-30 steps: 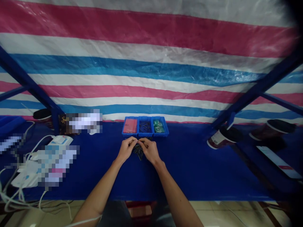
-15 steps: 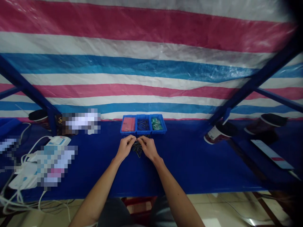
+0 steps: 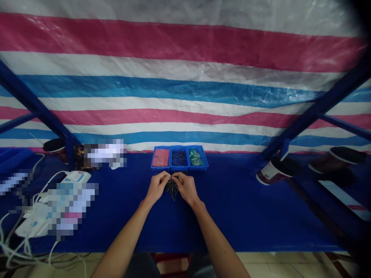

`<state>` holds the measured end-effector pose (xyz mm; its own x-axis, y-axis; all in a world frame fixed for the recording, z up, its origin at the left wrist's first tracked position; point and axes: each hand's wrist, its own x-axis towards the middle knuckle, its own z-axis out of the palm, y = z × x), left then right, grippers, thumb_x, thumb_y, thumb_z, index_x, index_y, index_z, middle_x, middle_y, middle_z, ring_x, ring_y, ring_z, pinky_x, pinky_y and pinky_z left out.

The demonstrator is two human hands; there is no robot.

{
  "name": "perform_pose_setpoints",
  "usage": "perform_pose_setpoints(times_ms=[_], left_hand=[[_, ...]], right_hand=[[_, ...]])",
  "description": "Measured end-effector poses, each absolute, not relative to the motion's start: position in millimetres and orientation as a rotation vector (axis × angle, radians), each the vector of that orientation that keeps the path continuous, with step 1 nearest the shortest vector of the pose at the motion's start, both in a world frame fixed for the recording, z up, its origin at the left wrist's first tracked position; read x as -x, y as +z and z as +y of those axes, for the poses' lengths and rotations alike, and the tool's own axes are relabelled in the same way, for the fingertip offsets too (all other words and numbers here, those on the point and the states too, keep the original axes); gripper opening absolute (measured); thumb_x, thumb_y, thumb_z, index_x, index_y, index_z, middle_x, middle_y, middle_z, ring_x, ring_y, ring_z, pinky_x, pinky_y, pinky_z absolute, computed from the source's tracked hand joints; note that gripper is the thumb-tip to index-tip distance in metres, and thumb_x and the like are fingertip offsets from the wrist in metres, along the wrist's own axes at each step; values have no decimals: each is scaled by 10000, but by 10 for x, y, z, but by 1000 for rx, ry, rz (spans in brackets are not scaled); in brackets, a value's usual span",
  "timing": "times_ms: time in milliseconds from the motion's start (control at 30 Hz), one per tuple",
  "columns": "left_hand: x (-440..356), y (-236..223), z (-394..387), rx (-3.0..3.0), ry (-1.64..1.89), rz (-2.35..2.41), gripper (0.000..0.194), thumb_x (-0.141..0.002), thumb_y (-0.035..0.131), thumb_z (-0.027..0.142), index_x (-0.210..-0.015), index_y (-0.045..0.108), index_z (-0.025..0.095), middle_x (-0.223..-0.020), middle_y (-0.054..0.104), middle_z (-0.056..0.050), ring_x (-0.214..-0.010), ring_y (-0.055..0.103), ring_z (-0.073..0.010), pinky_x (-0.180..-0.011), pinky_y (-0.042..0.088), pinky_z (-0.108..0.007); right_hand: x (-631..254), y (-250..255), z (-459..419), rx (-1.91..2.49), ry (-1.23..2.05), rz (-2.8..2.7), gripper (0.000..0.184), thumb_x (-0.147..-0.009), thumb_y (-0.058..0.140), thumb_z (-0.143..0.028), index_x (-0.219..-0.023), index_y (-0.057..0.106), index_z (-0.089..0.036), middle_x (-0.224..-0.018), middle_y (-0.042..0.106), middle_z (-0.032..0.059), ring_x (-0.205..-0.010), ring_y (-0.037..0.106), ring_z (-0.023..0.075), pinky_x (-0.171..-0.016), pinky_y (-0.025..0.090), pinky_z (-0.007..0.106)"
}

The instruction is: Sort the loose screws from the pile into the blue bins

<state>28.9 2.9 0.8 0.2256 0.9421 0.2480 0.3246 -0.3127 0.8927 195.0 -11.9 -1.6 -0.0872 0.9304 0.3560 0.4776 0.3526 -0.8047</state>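
Note:
My left hand and my right hand meet over a small heap of dark screws on the blue table. Both hands are pinched, fingertips touching at a small dark piece between them; it is too small to name. Just behind the hands stand three blue bins in a row: the left bin holds pink pieces, the middle bin dark screws, the right bin green pieces.
White power strips and cables lie at the left. A tipped paper cup and another cup lie at the right, beside a flat white device. Blue frame bars slant up on both sides. A striped tarp hangs behind.
The hands stay pinched together over the screws; only the view has shifted slightly.

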Motion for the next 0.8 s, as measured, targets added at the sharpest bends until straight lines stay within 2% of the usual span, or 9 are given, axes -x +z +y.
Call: perform_pose_setpoints(times_ms=[133, 233, 367, 567, 633, 733, 800], left_hand=[[-295, 11, 26, -1788, 1101, 1182, 347, -959, 499, 417, -791, 639, 148, -623, 473, 35, -570, 388, -114, -572, 286, -227], [-297, 14, 21, -1821, 1089, 1180, 340, -957, 504, 409, -809, 662, 147, -636, 509, 27, -574, 405, -117, -583, 300, -229], [-292, 22, 16, -1843, 1078, 1185, 345, -960, 500, 408, -813, 673, 147, -624, 501, 30, -567, 401, -117, -576, 293, -229], [-284, 23, 14, -1827, 1087, 1210, 355, -962, 497, 411, -773, 643, 147, -597, 448, 41, -561, 375, -113, -564, 275, -228], [-286, 21, 16, -1816, 1094, 1207, 354, -960, 500, 415, -776, 641, 148, -597, 454, 40, -560, 377, -114, -565, 278, -227], [-290, 21, 18, -1797, 1112, 1207, 359, -957, 502, 431, -783, 642, 150, -600, 470, 38, -556, 384, -115, -566, 286, -226], [-292, 26, 17, -1790, 1117, 1212, 373, -956, 497, 446, -790, 652, 149, -606, 490, 30, -558, 395, -120, -570, 296, -228]], right_hand=[[-1948, -9, -116, 1218, 691, -1751, 270, -994, 496, -373, -1043, 713, -221, -721, 671, 1, -603, 585, 143, -609, 382, 230], [-1951, 1, -116, 1218, 698, -1742, 309, -1012, 453, -356, -959, 721, -213, -771, 695, 21, -676, 630, 163, -656, 402, 233], [-1954, 11, -119, 1224, 721, -1708, 314, -990, 486, -367, -869, 712, -186, -719, 676, 14, -634, 598, 153, -615, 387, 229], [-1940, 6, -128, 1260, 676, -1685, 270, -946, 563, -382, -883, 731, -180, -560, 549, -33, -501, 444, 112, -533, 320, 231], [-1937, 5, -127, 1269, 670, -1686, 264, -946, 567, -393, -915, 731, -188, -543, 536, -37, -485, 434, 115, -525, 314, 236], [-1940, 15, -130, 1254, 681, -1707, 280, -979, 511, -392, -985, 713, -197, -680, 651, 0, -562, 541, 140, -567, 362, 235], [-1943, 27, -138, 1234, 687, -1745, 306, -1008, 451, -364, -960, 706, -200, -786, 700, 25, -653, 611, 159, -626, 398, 236]])
